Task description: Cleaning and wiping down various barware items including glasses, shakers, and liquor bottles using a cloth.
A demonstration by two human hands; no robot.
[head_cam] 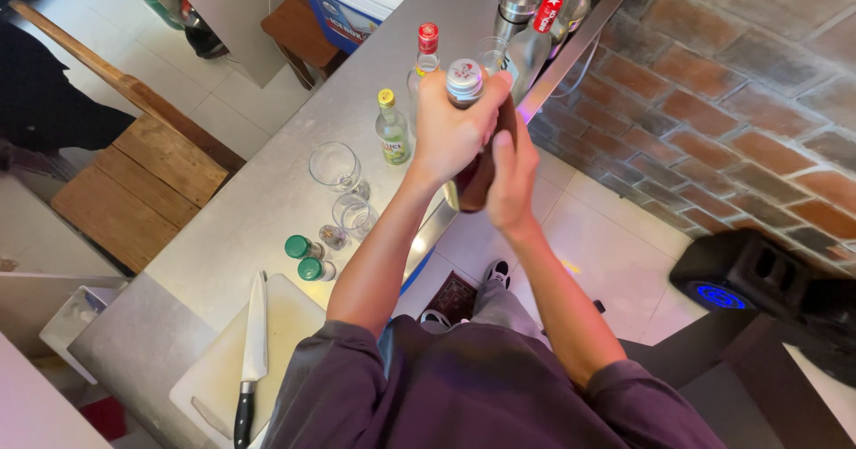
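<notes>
A purple sleeve (464, 395) fills the near edge, both forearms reaching forward from it. Just left, a knife (253, 346) with a black handle lies on a white cutting board (294, 311) at the near end of the grey table (267, 199). Beyond the board stand two small green-capped jars (305, 259), then two empty clear glasses (343, 186). Both hands hold a dark bottle (474, 177) up above the table's edge: the left hand (453, 128) is wrapped tight around its neck below the silver cap, the right hand (511, 177) is clasped round its body. Farther off stand a yellow-capped bottle (390, 130), a red-capped bottle (425, 57) and a metal shaker (515, 8).
</notes>
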